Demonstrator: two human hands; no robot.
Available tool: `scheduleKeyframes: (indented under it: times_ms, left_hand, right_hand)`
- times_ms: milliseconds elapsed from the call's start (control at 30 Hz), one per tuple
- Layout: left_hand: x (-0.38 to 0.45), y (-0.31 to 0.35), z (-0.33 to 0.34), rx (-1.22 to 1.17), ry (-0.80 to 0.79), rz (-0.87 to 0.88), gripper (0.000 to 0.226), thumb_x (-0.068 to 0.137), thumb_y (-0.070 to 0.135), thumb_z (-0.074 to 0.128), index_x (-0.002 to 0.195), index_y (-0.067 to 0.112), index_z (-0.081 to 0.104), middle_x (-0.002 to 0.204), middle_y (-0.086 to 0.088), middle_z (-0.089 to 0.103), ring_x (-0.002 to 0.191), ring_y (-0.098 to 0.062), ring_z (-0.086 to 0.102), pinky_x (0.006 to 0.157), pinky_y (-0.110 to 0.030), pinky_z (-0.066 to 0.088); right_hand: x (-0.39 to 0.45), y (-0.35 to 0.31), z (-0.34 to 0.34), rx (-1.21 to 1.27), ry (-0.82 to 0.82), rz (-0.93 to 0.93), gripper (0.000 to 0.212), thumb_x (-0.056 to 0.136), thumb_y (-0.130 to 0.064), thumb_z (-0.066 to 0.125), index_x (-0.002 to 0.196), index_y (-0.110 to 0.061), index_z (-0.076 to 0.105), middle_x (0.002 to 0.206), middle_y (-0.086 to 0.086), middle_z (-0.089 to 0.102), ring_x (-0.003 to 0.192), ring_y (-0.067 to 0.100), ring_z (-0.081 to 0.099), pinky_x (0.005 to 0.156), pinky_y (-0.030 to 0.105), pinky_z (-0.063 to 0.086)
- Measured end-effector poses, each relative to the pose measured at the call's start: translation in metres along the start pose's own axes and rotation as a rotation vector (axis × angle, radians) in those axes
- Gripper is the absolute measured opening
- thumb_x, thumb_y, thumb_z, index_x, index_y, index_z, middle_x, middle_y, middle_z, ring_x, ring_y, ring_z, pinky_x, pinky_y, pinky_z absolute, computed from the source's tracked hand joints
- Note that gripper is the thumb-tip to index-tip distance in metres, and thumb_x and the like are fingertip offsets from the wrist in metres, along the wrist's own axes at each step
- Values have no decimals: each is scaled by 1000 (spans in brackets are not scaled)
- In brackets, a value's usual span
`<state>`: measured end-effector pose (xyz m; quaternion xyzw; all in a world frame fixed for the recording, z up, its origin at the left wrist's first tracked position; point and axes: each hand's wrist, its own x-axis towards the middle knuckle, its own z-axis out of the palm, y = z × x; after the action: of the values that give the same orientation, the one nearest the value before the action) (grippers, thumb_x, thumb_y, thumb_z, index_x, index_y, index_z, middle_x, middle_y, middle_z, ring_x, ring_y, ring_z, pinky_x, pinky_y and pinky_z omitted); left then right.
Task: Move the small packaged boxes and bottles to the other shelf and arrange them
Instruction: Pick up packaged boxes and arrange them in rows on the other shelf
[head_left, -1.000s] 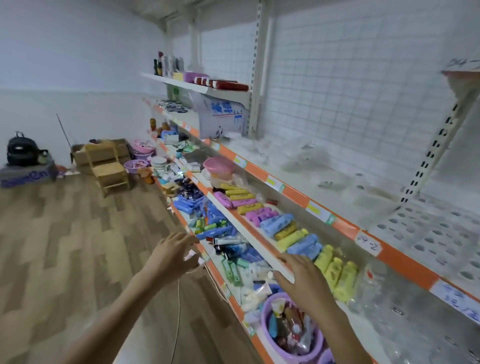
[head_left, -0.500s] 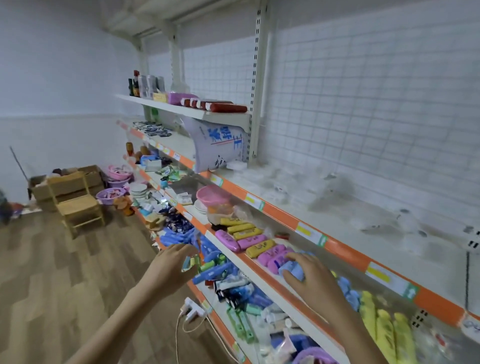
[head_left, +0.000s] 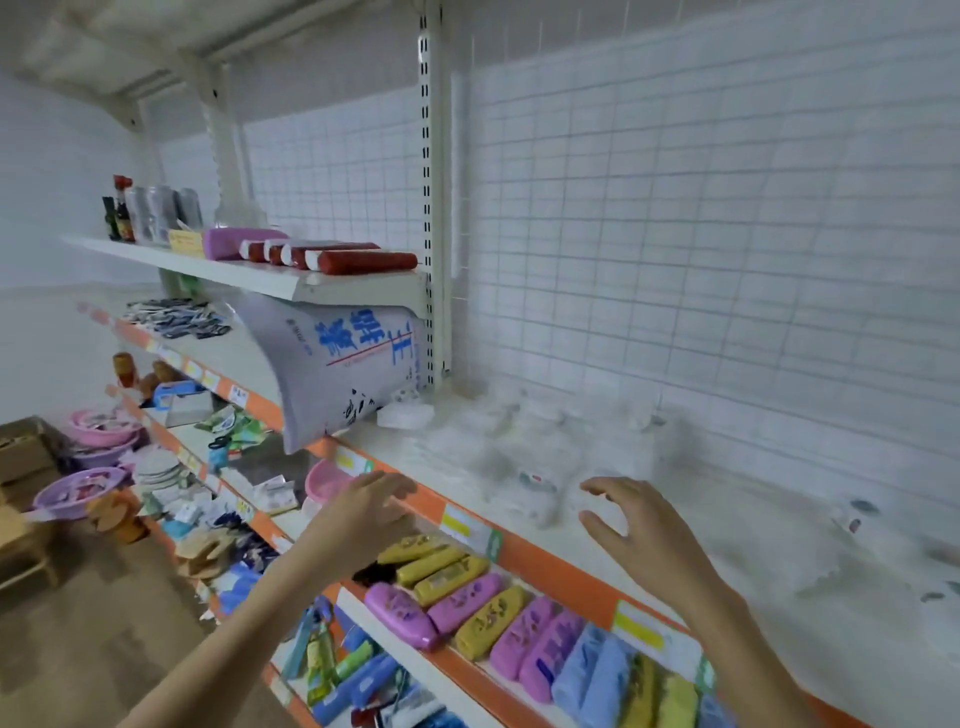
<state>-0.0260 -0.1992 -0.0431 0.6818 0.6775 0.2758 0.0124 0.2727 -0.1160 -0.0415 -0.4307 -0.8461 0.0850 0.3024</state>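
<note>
My left hand hovers at the orange front edge of the white middle shelf, fingers relaxed and empty. My right hand is raised over that shelf with spread fingers, holding nothing. Just beyond both hands lies a pile of clear plastic packages on the shelf. Below, a row of yellow, pink and blue packaged items lines the lower shelf. Dark bottles and red tubes stand on the upper left shelf.
A large white sack with blue print leans under the upper shelf. A wire grid backs the shelving. Purple and pink basins, cardboard boxes and a wooden stool sit on the floor at left. More clear wrappers lie at the shelf's right.
The view has swung upward. Both hands rose from the lower shelves of coloured packs to the white middle shelf; the right hand left the blue packs and now hangs spread over the shelf.
</note>
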Motion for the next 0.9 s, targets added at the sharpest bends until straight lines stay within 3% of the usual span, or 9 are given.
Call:
scheduleKeyframes:
  times_ms: [67,400,533,700,800,900]
  left_hand:
    - [50,-9,-2,26,17,49,35,85,36,58,116,20,58,112,5,59,103,-10,54,88,-27,44]
    - [241,-44,1,182,-137,256,38,89,31,57,123,17,52,123,-1,54,107,-16,53,91,-27,43]
    - [296,-69,26,198,-352,285,41,89,28,57,127,15,49,127,-3,53,112,-19,51,97,-31,42]
    - [341,-104,60,142,-666,308,44,87,24,62,128,21,49,130,-4,50,112,-18,50,96,-27,39]
    - [352,-115,77,119,-849,351,59,83,16,64,136,27,40,141,1,39,124,-16,41,100,-29,37]
    - [359,-121,91,176,-921,463,70,83,10,61,143,25,28,151,0,24,137,-17,24,110,-30,23]
  right_hand:
    - [34,8,1,-18,32,-1,33,90,-31,58,121,-22,57,119,-11,59,112,10,50,91,18,35]
    - [175,41,26,-101,-74,104,35,91,-32,55,124,-21,53,123,-4,56,116,14,47,95,27,38]
    - [212,51,56,-149,-167,193,39,91,-32,55,128,-20,50,128,-2,52,122,15,43,100,29,36]
    - [247,52,93,-216,-322,303,49,95,-26,49,140,-15,33,147,3,32,135,18,29,109,31,28]
    - [270,50,109,-295,-358,340,52,96,-21,45,143,-9,26,149,6,26,136,21,25,109,33,27]
    - [284,51,123,-395,-398,412,55,95,-21,47,144,-9,25,148,10,26,136,26,24,108,38,29]
